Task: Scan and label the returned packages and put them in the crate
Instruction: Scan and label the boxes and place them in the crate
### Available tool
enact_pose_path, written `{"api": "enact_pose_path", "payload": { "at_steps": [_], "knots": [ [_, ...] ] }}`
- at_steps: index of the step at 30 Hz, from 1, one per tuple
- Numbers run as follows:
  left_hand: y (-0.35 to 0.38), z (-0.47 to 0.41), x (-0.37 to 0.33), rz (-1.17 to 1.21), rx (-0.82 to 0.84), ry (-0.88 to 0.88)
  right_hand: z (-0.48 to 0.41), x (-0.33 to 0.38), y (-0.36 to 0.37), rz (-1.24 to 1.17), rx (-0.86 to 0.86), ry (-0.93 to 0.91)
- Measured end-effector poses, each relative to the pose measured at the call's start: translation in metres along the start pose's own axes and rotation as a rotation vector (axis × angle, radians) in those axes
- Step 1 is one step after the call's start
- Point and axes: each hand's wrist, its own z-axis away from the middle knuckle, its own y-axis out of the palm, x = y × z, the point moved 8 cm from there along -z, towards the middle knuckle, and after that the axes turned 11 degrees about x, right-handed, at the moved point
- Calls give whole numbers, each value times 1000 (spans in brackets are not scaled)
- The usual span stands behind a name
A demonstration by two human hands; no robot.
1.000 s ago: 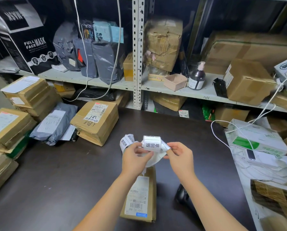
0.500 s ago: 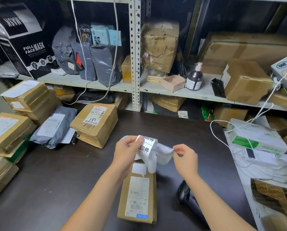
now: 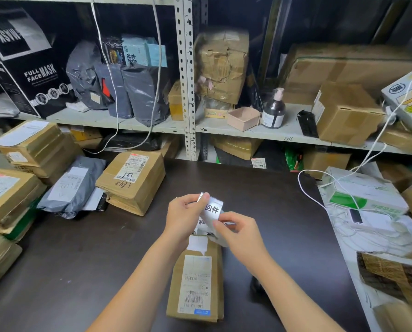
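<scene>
Your left hand (image 3: 184,215) and your right hand (image 3: 238,232) are up over the dark table (image 3: 68,259), close together. Both pinch the same strip of white stickers (image 3: 212,208) with black letters on it. Your left thumb and fingers squeeze its top edge. Your right fingertips (image 3: 218,224) nip it lower down, at about 4 o'clock from the left hand. The strip hangs down and bends between them.

Right under your hands, at 6 o'clock, a long brown box (image 3: 196,281) lies flat on the table. It has a white shipping paper (image 3: 196,283) with a bar code on top. A small white sticker (image 3: 197,244) sits near its far end. The hanging strip hides a bit of that end.

At 5 o'clock from the box, a black thing (image 3: 256,287) peeks out from under your right arm. You cannot tell what it is.

At 10 o'clock, a fat brown box (image 3: 133,182) waits on the table with numbers written on it. Just left of it lies a grey bag (image 3: 73,188), and more brown boxes (image 3: 13,192) are piled at 9 o'clock. A white cord (image 3: 305,190) loops at 2 o'clock.
</scene>
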Motion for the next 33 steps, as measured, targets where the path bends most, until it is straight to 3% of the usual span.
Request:
{"api": "enact_pose_path", "payload": {
  "at_steps": [2, 4, 7, 10, 17, 23, 26, 33],
  "knots": [
    [-8, 5, -6, -194, -104, 94, -2, -4, -5, 41, -39, 17],
    [-14, 16, -24, -530, -231, 296, -2, -6, -11, 64, -60, 17],
    [7, 27, -43, -789, -50, 591, -2, -5, -18, 56, -61, 5],
    [24, 28, -43, -931, 116, 606, -4, -4, -21, 82, -25, -20],
    [28, 26, -40, -938, 143, 557, 0, 3, -22, 127, 22, -58],
    [22, 17, -25, -617, 256, 378, 0, 7, -21, 221, 54, -101],
    [16, 13, -17, -521, 211, 297, 0, 7, -21, 256, 65, -114],
    [23, 18, -15, -660, 246, 356, 1, 6, -19, 291, 66, -102]
  ]
}}
